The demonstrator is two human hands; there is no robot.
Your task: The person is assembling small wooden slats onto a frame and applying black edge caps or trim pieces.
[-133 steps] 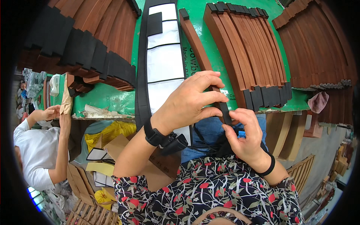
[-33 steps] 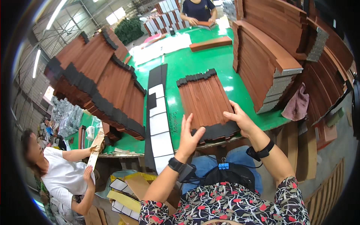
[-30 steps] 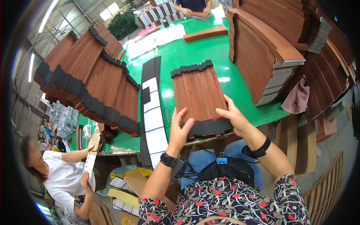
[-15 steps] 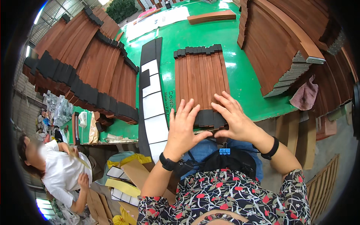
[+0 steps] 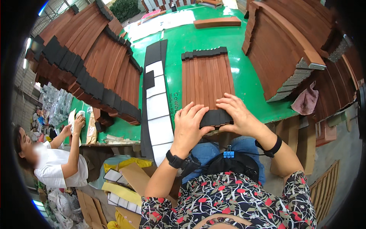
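A flat row of brown wooden slats (image 5: 207, 80) with black end pieces lies on the green table in front of me. At its near end, my left hand (image 5: 189, 124) presses on the left side and my right hand (image 5: 241, 119) on the right. The fingers of both hands bend over the slats, and the thumbs lie along the near edge, so the row is held between them. Between my hands the black near ends (image 5: 215, 117) show. Along the far edge the black ends (image 5: 204, 53) form a nearly even line.
To the left is a long black strip with white labels (image 5: 159, 129); beyond it rise tall slat stacks (image 5: 110, 72). More stacks (image 5: 278, 57) and a pink cloth (image 5: 305, 100) are on the right. A co-worker in white (image 5: 61, 164) handles paper at the far left.
My hands have closed in on the near end of the slats, and the uneven far ends now line up more evenly. The co-worker's arms have reached up toward the table.
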